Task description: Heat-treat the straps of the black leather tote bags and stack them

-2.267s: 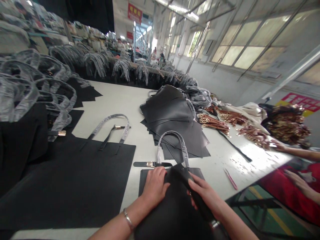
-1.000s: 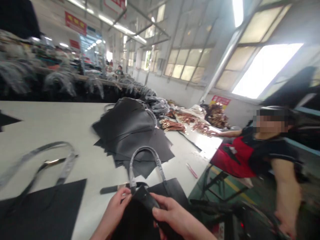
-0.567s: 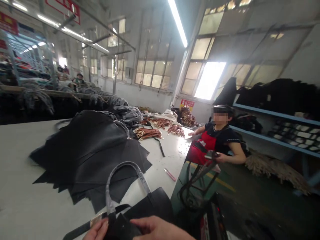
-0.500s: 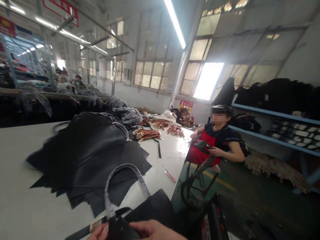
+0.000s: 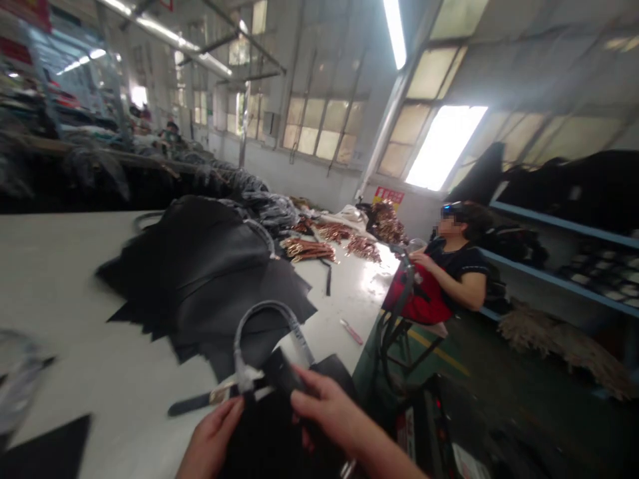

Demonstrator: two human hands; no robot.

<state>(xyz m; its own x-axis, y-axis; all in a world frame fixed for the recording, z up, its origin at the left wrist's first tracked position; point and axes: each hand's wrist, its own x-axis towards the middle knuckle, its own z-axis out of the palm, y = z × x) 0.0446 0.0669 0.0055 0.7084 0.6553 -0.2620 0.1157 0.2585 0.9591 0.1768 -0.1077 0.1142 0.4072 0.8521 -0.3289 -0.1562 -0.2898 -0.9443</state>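
Note:
At the bottom of the view both my hands hold a black leather bag piece. My left hand grips its left edge, fingers curled under. My right hand is closed over the top of the piece, beside a dark folded part. A plastic-wrapped grey handle loop arches up from the piece just above my fingers. A black strap with a gold buckle lies on the white table to the left of the handle.
A heap of black leather panels lies mid-table. Tan straps with gold hardware lie farther back. A pink tool lies near the table's right edge. A co-worker in a red apron sits at the right. Shelves stand behind.
My head has turned right and up from the table toward the co-worker. My hands kept hold of the bag piece and now sit higher in view. The co-worker's arm has shifted.

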